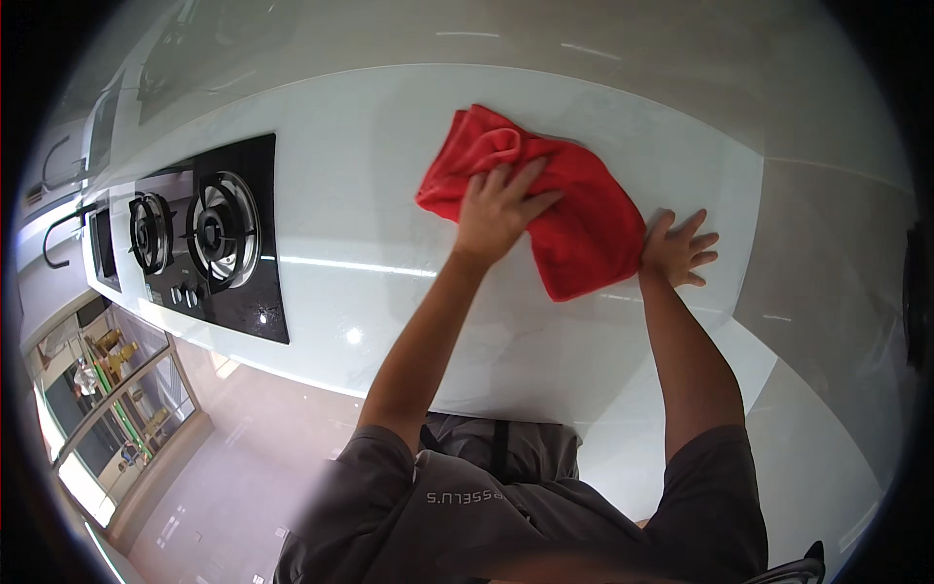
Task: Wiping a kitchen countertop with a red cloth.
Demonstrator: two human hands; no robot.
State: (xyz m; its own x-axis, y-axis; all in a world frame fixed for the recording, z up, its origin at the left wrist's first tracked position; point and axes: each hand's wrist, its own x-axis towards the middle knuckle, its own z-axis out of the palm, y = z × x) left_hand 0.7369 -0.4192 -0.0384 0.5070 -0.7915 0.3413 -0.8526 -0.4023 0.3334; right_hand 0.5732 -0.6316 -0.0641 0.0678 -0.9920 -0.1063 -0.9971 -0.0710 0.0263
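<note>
A red cloth point(584, 212) lies spread and partly folded on the white countertop point(343, 190). My left hand point(498, 213) rests palm down on the cloth's left half, fingers spread over the fabric, close to a raised fold. Beside the cloth's right edge, my right hand point(678, 250) is placed on the countertop with its fingers fanned out. Its thumb side is at the edge of the cloth, and no object is in it.
Left on the countertop is a black gas cooktop point(273, 292) with two burners. Beyond it are a sink point(106, 244) and a dark faucet point(49, 244). Glossy wall tiles point(511, 36) border the back. A framed glass window or door point(120, 387) stands at lower left.
</note>
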